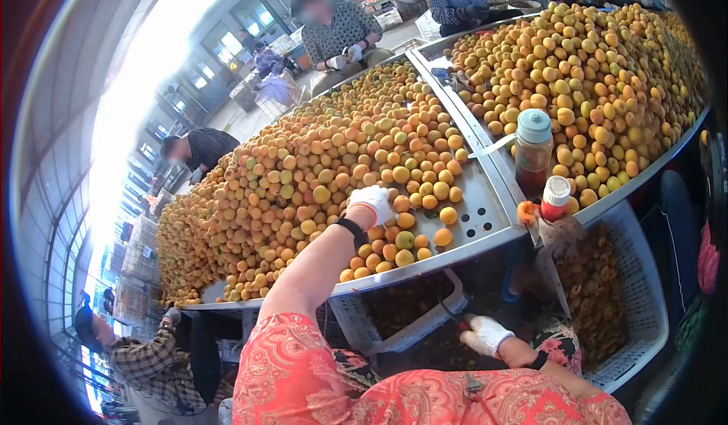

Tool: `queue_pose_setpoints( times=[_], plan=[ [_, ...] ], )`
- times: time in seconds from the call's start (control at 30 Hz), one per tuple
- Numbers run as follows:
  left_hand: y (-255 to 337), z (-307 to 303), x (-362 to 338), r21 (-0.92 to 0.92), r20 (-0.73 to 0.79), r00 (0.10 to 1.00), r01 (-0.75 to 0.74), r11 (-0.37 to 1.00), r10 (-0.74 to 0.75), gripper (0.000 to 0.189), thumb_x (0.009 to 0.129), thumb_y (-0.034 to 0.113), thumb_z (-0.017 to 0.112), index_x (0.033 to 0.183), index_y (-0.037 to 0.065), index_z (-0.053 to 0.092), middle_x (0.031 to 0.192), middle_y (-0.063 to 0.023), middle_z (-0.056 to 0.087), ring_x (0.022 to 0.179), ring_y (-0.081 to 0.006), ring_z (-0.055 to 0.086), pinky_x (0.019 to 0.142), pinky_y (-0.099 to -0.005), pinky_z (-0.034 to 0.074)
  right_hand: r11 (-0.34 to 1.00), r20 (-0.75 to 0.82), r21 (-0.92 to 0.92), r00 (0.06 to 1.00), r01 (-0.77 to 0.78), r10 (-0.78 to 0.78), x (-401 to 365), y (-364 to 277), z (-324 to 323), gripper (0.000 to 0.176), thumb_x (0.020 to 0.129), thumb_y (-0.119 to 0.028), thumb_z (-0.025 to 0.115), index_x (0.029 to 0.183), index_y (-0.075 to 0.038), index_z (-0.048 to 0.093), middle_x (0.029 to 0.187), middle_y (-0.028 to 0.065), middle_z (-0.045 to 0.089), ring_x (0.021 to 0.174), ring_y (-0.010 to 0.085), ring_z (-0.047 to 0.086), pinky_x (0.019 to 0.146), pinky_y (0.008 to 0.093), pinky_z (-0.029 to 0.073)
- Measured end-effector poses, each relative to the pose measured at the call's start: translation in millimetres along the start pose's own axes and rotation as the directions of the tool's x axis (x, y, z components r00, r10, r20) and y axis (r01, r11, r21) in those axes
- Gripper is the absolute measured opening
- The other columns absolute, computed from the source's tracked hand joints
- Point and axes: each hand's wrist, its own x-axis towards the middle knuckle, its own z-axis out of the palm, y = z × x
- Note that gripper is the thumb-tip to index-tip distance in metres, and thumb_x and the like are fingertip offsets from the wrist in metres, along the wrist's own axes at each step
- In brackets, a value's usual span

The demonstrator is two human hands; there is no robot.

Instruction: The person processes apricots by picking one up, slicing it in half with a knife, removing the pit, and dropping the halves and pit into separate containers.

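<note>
My left hand (371,203), in a white glove, reaches over the steel table and rests on the heaped apricots (322,195). Its fingertips are turned down among the fruit, so whether one is gripped is hidden. Low at the right, below the table edge, my gloved right hand (485,335) is closed around a small knife (461,323). The thin blade points up and left, towards a white crate (455,304) of dark fruit pieces under the table.
A metal divider (466,125) splits the table, with more apricots (584,84) beyond it. A lidded bottle (533,152) and a red bottle with a white cap (556,197) stand by it. A crate of cut fruit (644,311) is at right. Several people work around the table.
</note>
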Motion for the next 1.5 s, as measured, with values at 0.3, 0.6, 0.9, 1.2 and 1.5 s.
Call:
queue_pose_setpoints(
  times=[0.3, 0.6, 0.9, 1.2, 1.5],
  plan=[
    [18, -35, -166, -0.947, -0.062, 0.995, -0.081, -0.311, -0.072, 0.028, 0.091, 0.013, 0.059, 0.117, 0.002, 0.057, 0.092, -0.0122, 0.064, 0.076, -0.0197, 0.065, 0.058, -0.0324, 0.054, 0.895, -0.169, 0.412, 0.980, 0.170, -0.108, -27, -28, -10, 0.018, 0.097, -0.023, 0.057, 0.099, -0.005, 0.056, 0.074, 0.0047, 0.058, 0.065, 0.0156, 0.054, 0.060, 0.0327, 0.046],
    [92, -21, -327, -0.491, -0.329, 0.944, -0.166, -0.855, 0.006, 0.057, 0.088, 0.012, 0.059, 0.140, -0.004, 0.041, 0.126, -0.0265, 0.056, 0.094, -0.0279, 0.062, 0.080, -0.0359, 0.050, 0.604, -0.306, 0.695, 0.920, 0.391, -0.244, -120, -116, -25, 0.019, 0.101, -0.023, 0.053, 0.090, -0.008, 0.053, 0.071, -0.0040, 0.049, 0.058, 0.0036, 0.044, 0.049, 0.0208, 0.035],
    [96, -13, -382, -0.457, -0.380, 0.918, -0.295, -0.839, -0.116, 0.057, 0.084, 0.013, 0.065, 0.136, 0.001, 0.046, 0.112, -0.0146, 0.060, 0.094, -0.0243, 0.061, 0.079, -0.0362, 0.052, 0.661, -0.401, 0.392, 0.766, 0.639, -0.502, -172, -182, 9, 0.029, 0.102, -0.032, 0.054, 0.098, -0.003, 0.056, 0.068, 0.0013, 0.049, 0.065, 0.0066, 0.044, 0.056, 0.0268, 0.039],
    [99, -23, -414, -0.536, -0.369, 0.920, -0.329, -0.777, -0.135, 0.057, 0.078, 0.010, 0.066, 0.132, 0.003, 0.048, 0.109, -0.0104, 0.060, 0.082, -0.0197, 0.060, 0.071, -0.0296, 0.049, 0.621, -0.471, 0.243, 0.650, 0.745, -0.596, -162, -210, 34, 0.031, 0.102, -0.032, 0.054, 0.098, -0.001, 0.057, 0.069, 0.0092, 0.056, 0.065, 0.0134, 0.052, 0.060, 0.0316, 0.045],
    [97, -21, -419, -0.638, -0.317, 0.920, -0.387, -0.666, -0.231, 0.053, 0.072, -0.006, 0.054, 0.125, 0.003, 0.051, 0.106, -0.0057, 0.058, 0.083, -0.0121, 0.057, 0.072, -0.0239, 0.047, 0.689, -0.515, -0.004, 0.589, 0.725, -0.623, -157, -222, 47, 0.030, 0.101, -0.029, 0.054, 0.093, 0.000, 0.053, 0.072, 0.0181, 0.062, 0.071, 0.0311, 0.067, 0.060, 0.0380, 0.048]
  ],
)
